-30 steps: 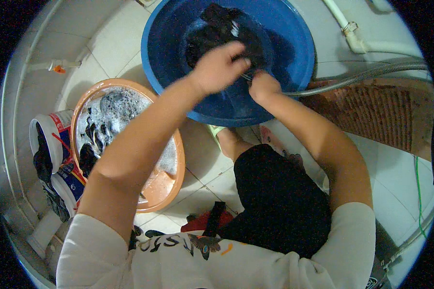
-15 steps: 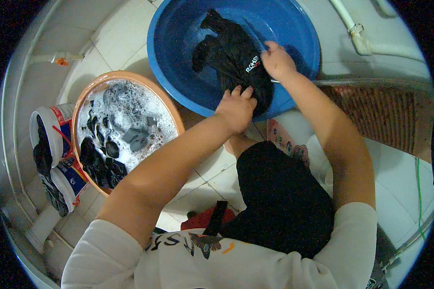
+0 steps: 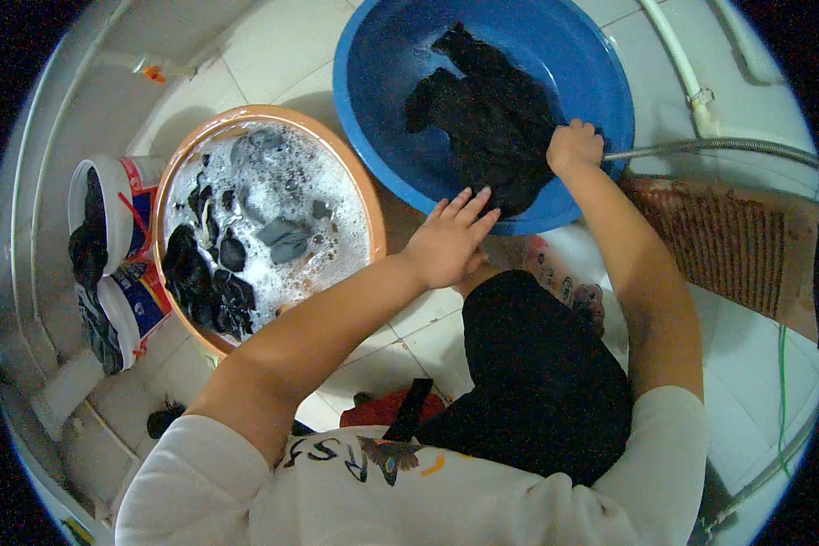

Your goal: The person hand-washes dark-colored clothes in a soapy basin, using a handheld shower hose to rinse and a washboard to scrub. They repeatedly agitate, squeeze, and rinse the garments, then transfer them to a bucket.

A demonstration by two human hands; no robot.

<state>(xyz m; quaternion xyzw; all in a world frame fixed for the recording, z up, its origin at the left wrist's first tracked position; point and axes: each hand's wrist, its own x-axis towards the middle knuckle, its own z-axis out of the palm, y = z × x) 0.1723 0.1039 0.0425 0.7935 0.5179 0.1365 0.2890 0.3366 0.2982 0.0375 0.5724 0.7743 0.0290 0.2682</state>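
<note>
A white short-sleeved shirt [image 3: 428, 505], printed with dark lettering [image 3: 348, 460] and a winged figure [image 3: 388, 457], tops black shorts [image 3: 546, 382].

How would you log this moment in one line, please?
left hand: over near rim of blue basin; right hand: at right edge of black garment; orange basin: suds, dark clothes

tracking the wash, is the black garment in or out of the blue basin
In: the black garment lies inside the blue basin, with blue wall showing on either side.
</note>
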